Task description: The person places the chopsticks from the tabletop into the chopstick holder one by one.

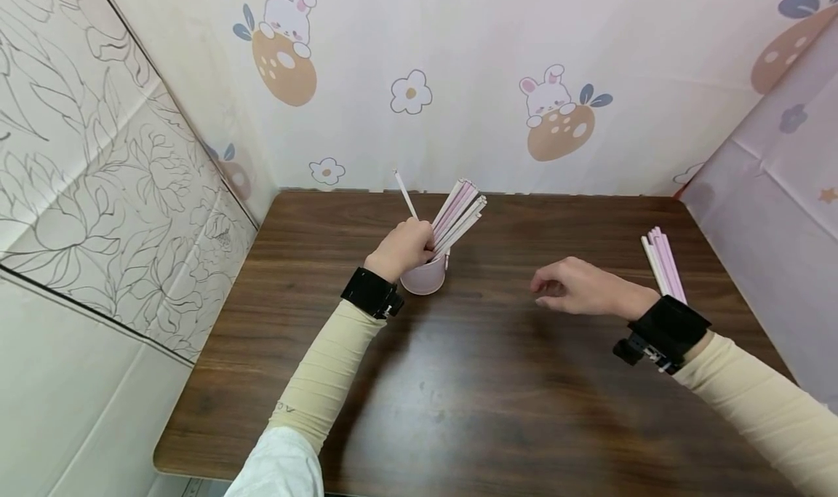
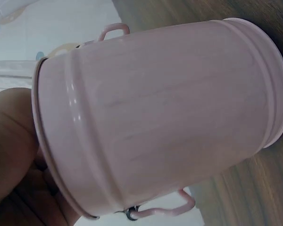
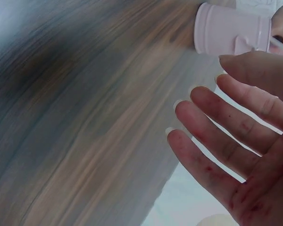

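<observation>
Bunnies (image 1: 285, 24) and flowers (image 1: 411, 92) are printed on the pale wall (image 1: 471, 137) behind a brown wooden table (image 1: 471, 417). On the table a pink cup (image 1: 423, 280) is stood upright, with small handles (image 2: 165, 209) on its sides. It is filled with a bunch of pink and white sticks (image 1: 458, 217), all tipped to the right. The cup's rim is covered in part by the left hand (image 1: 404, 248), which is bent over it. One white stick (image 1: 405, 193) is seen poking up behind that hand, tipped to the left. Whether it is gripped cannot be told, since its low end is hidden. The right hand (image 1: 579, 286) is held over the table, well apart from the cup, with loosely bent fingers and nothing held. Near the table's right edge, a smaller bunch of sticks (image 1: 664, 264) is partly hidden by a black wrist strap (image 1: 669, 328).
</observation>
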Action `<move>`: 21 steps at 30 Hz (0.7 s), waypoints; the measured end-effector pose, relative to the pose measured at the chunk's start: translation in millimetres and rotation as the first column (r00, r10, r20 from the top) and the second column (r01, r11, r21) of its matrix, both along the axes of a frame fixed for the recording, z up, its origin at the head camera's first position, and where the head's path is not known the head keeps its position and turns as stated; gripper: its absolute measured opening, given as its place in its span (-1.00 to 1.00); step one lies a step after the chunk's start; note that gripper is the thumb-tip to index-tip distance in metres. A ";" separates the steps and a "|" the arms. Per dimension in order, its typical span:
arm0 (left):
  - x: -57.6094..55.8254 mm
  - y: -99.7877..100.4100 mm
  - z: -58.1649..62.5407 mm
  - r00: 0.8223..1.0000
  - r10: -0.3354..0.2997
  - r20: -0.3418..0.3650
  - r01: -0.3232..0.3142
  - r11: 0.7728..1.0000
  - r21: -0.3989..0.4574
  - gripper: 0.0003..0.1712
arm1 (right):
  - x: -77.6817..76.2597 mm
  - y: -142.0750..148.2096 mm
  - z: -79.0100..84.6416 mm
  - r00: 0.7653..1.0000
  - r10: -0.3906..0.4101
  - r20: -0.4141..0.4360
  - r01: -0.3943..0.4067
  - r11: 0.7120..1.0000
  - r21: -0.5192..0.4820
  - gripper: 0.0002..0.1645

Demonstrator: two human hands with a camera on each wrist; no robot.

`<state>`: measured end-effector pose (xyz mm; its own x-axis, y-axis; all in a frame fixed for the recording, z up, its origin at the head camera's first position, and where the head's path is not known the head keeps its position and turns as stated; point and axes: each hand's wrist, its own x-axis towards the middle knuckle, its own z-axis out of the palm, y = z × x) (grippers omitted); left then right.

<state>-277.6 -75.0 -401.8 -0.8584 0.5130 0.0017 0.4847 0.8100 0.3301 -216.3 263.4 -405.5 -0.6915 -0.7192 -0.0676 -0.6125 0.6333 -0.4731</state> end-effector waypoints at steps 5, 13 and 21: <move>4.2 -3.2 9.1 1.000 0.002 -0.027 -0.002 1.000 0.016 -0.75 | -3.9 16.5 -3.6 0.996 -0.079 -0.032 0.081 0.996 0.047 -0.85; 38.3 14.5 55.8 0.991 -0.130 -0.044 0.128 0.991 -0.033 -0.83 | -35.6 78.9 -8.5 0.918 -0.376 -0.123 0.396 0.886 0.242 -0.73; 55.4 49.6 41.1 0.913 -0.387 0.131 0.389 0.921 0.003 -0.58 | -64.5 142.4 -18.8 0.846 -0.520 -0.119 0.530 0.792 0.303 -0.65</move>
